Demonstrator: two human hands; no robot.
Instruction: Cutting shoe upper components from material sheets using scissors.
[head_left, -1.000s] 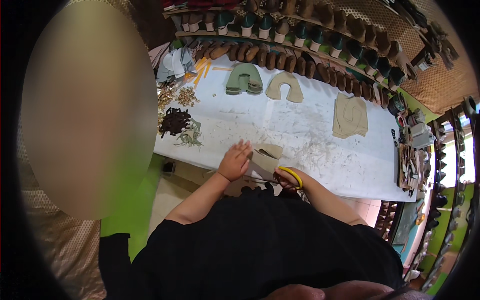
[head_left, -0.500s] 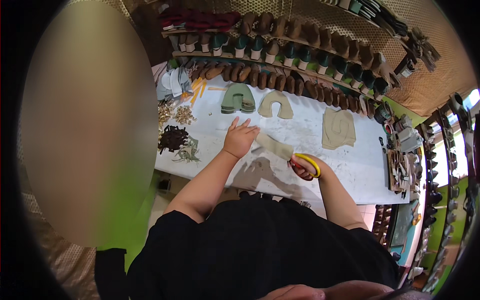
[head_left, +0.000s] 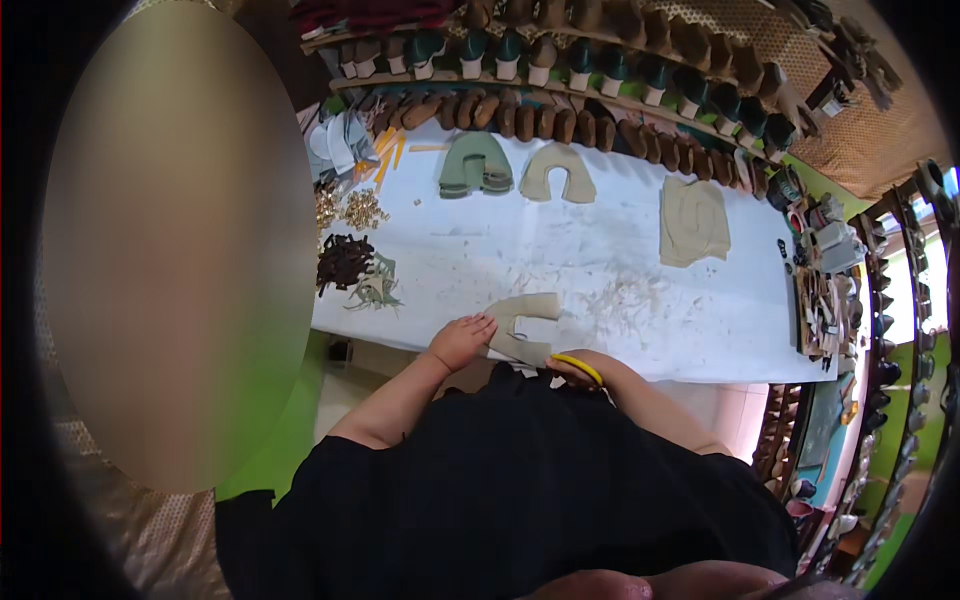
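Note:
Close to the table's near edge, a beige U-shaped piece (head_left: 525,306) of leather-like sheet lies with its opening to the right. My left hand (head_left: 462,342) is closed on its curved end. At its nearer arm is my right hand (head_left: 578,378), closed around scissors with a yellow handle (head_left: 582,366); the blades are mostly hidden. Farther back on the table sit a stack of green U-shaped pieces (head_left: 462,152) and another beige U-shaped piece (head_left: 558,160). To the right of these lie beige sheets (head_left: 690,235) marked with a curved outline.
Dark strips (head_left: 345,262), green scraps (head_left: 376,285) and gold-coloured small parts (head_left: 364,209) are heaped at the left of the white table (head_left: 450,270). Racks of shoe lasts (head_left: 560,124) line the back. Tools and boxes (head_left: 825,300) crowd the right end.
Both hands have come nearer my body with the beige piece and the scissors. The piece now lies with its U shape spread out near the table edge. My view has shifted too.

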